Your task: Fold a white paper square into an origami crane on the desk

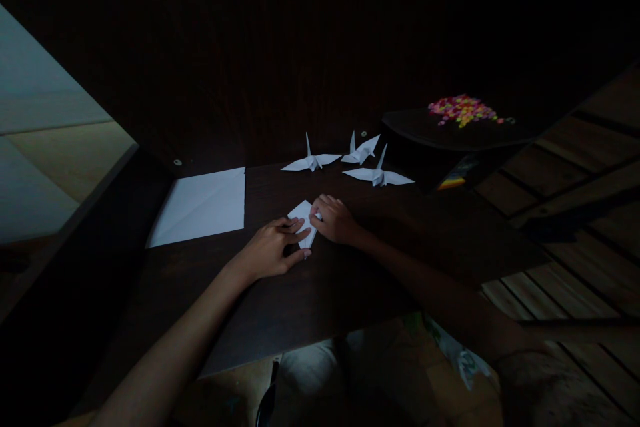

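Observation:
A small white piece of folded origami paper (306, 235) lies on the dark wooden desk, partly covered by my fingers. My left hand (273, 247) rests on its left side, fingers spread and lying flat, the thumb near the lower tip. At the paper's right edge, my right hand (336, 219) is closed, with thumb and fingertips pinching the paper. Just beyond my hands stand finished white paper cranes: one on the left (312, 161), one at the back (360, 150) and one on the right (379, 175).
A larger white paper sheet (205, 207) lies flat on the left of the desk (280, 320). On a raised curved shelf (420, 130) at the right sits a heap of small colourful pieces (465, 110). A dark panel rises behind the cranes. Wooden slats (575, 273) are at the right.

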Motion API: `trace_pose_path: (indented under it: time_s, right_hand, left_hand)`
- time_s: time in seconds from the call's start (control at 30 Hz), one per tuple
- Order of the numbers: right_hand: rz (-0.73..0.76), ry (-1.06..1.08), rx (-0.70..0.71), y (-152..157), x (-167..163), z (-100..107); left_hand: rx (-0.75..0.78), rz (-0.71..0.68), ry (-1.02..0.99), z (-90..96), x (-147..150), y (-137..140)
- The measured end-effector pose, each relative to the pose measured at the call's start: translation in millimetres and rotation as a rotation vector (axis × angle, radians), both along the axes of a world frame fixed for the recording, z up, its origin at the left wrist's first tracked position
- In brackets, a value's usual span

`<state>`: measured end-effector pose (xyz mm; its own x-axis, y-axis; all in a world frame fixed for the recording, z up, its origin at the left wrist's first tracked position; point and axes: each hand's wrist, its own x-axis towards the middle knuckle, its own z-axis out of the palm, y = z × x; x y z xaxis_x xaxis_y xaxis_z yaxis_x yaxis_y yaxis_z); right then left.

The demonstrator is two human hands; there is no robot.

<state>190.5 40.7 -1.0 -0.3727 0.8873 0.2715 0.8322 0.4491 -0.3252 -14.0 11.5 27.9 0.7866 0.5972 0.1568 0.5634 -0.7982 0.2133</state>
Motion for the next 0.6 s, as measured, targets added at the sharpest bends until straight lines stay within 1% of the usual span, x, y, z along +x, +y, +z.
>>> trace_pose_path:
  time_s: [0.2,0.4,0.6]
  right_hand:
    - [0.007,-0.006,0.005,-1.4,0.2,2.5]
    - [0.014,-0.002,0.025,-0.7,0.7,0.0]
    - [-0.001,0.014,-0.001,0.2,0.1,-0.5]
  left_hand:
    - [0.011,-0.014,0.018,0.0,0.4,-0.8]
    - [0.039,-0.013,0.049,-1.0,1.7,-3.0]
    - [0.031,-0.024,0.044,-0.5,1.3,-2.6]
